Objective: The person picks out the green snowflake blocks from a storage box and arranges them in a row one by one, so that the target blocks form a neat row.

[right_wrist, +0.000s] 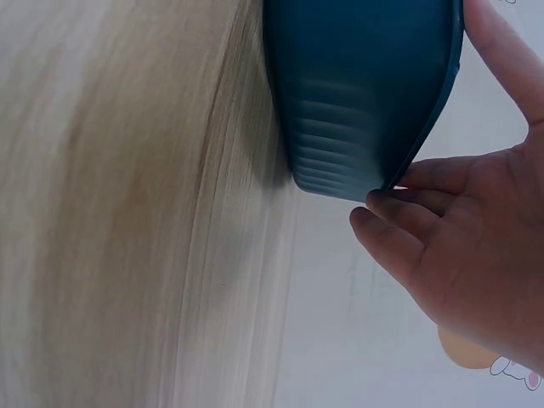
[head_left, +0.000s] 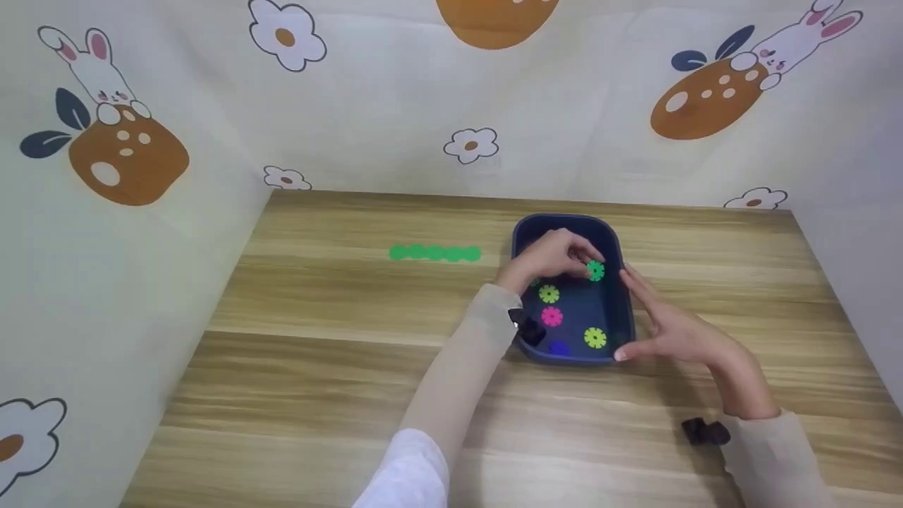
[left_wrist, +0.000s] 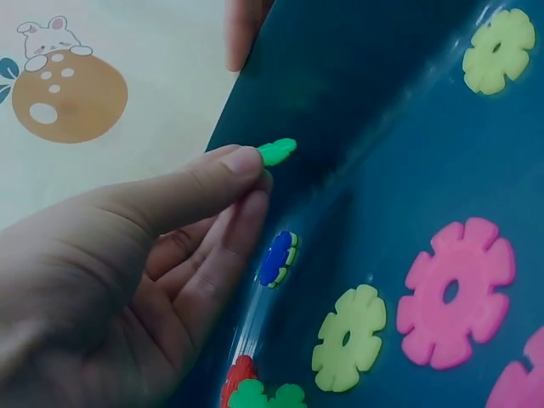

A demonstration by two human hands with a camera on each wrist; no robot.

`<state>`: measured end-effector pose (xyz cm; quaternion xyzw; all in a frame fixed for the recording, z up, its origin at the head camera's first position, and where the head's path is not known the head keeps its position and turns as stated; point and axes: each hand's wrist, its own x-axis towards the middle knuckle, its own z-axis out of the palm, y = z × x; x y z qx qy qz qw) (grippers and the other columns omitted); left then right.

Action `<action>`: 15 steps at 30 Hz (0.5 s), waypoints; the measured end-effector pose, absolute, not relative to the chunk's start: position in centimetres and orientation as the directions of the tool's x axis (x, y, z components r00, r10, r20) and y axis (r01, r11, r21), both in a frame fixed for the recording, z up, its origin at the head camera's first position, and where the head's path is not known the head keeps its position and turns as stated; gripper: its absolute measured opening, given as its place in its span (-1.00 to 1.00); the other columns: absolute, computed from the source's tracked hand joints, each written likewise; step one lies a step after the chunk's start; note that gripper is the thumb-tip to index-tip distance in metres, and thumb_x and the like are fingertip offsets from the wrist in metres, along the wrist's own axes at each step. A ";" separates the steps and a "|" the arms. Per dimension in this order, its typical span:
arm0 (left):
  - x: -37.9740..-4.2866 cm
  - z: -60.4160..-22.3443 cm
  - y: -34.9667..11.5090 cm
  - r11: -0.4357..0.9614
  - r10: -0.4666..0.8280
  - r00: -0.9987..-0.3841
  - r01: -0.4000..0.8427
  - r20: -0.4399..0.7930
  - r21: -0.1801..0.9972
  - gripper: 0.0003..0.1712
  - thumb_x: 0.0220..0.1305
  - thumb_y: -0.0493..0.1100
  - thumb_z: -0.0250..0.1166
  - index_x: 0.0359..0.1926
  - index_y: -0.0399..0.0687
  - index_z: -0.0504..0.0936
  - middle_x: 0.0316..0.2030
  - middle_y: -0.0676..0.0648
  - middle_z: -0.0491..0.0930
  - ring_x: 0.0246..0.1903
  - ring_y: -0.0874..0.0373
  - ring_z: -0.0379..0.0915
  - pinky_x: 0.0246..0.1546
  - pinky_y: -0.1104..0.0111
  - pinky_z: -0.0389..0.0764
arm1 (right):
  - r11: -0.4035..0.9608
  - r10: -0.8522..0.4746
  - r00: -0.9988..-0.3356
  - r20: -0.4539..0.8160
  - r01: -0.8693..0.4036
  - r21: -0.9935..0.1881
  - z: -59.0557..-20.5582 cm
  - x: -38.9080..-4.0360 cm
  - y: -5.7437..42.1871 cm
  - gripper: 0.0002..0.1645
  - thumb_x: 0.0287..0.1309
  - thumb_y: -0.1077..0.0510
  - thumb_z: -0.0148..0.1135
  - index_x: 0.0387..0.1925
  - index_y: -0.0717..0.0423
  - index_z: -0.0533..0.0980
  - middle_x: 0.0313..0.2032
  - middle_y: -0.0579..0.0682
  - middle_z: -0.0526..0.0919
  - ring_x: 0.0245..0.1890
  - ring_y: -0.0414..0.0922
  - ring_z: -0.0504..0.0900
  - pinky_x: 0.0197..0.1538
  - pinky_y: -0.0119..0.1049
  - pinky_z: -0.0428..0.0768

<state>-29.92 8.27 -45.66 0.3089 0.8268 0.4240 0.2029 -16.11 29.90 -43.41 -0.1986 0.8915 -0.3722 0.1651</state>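
Note:
In the head view my left hand is inside a dark blue plastic bin. It pinches a green notched disc between thumb and fingertips, above the bin's floor. Lower in the bin lie a pink notched disc, yellow-green discs and a blue disc. The left wrist view also shows a red piece beside the bin wall. My right hand rests against the bin's right side, thumb at the near corner and fingers spread along the rim.
Left of the bin, a straight row of joined green discs lies on the wood-grain table. Patterned cloth with rabbits and flowers encloses the table at the back and sides.

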 end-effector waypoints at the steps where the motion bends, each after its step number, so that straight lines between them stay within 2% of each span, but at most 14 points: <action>1: -29.9 -45.6 8.3 0.435 0.682 -0.729 0.338 -0.061 0.834 -0.69 0.21 -0.23 0.43 0.00 0.03 0.75 -0.17 0.02 0.75 -0.26 0.33 0.62 -0.22 0.59 0.61 | 0.645 -0.478 -0.866 -0.147 -0.233 -0.728 -43.4 -16.1 29.9 0.49 -0.14 -0.02 0.62 0.56 0.25 -0.21 0.59 0.22 -0.32 0.54 0.37 -0.23 0.45 0.43 -0.07; 6: -29.9 -45.4 8.2 0.292 0.673 -0.739 0.294 0.022 0.910 -0.68 0.22 -0.27 0.41 0.02 -0.05 0.73 -0.13 -0.05 0.75 -0.22 0.30 0.63 -0.18 0.55 0.65 | 0.651 -0.476 -0.867 -0.148 -0.234 -0.722 -43.4 -16.2 29.9 0.49 -0.13 -0.02 0.61 0.56 0.24 -0.22 0.59 0.23 -0.32 0.54 0.37 -0.21 0.44 0.43 -0.04; 10: -29.9 -45.1 8.2 0.140 0.650 -0.756 0.220 0.078 0.965 -0.67 0.23 -0.30 0.39 0.04 -0.14 0.71 -0.17 -0.12 0.73 -0.27 0.28 0.65 -0.16 0.42 0.70 | 0.658 -0.470 -0.870 -0.151 -0.231 -0.717 -43.3 -16.2 29.8 0.48 -0.12 -0.01 0.61 0.57 0.23 -0.22 0.59 0.23 -0.31 0.54 0.37 -0.22 0.45 0.42 -0.06; 15: -29.6 -44.2 8.1 0.005 0.612 -0.781 0.159 0.123 0.987 -0.64 0.26 -0.33 0.36 0.09 -0.24 0.66 -0.22 -0.07 0.66 -0.30 0.30 0.61 -0.11 0.38 0.72 | 0.657 -0.473 -0.868 -0.153 -0.231 -0.717 -43.2 -16.2 29.8 0.51 -0.15 -0.05 0.62 0.56 0.27 -0.22 0.58 0.26 -0.32 0.54 0.38 -0.23 0.46 0.42 -0.08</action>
